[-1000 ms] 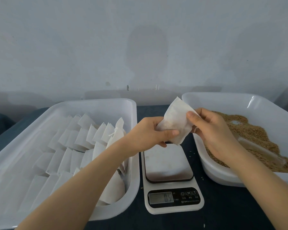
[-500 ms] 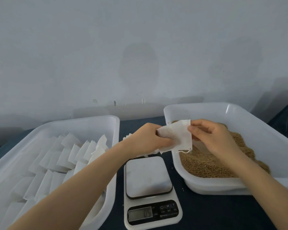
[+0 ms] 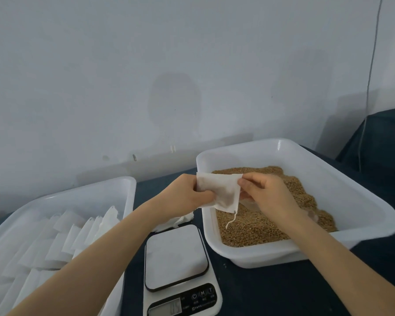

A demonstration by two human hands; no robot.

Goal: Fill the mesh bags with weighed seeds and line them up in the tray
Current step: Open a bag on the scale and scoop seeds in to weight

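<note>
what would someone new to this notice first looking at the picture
First, the two hands in the middle: the left hand and right hand hold a small white mesh bag between them, over the near-left corner of the white tub of brown seeds on the right. Next, the tray at left with rows of white bags, and the bare digital scale at the front between the two.
</note>
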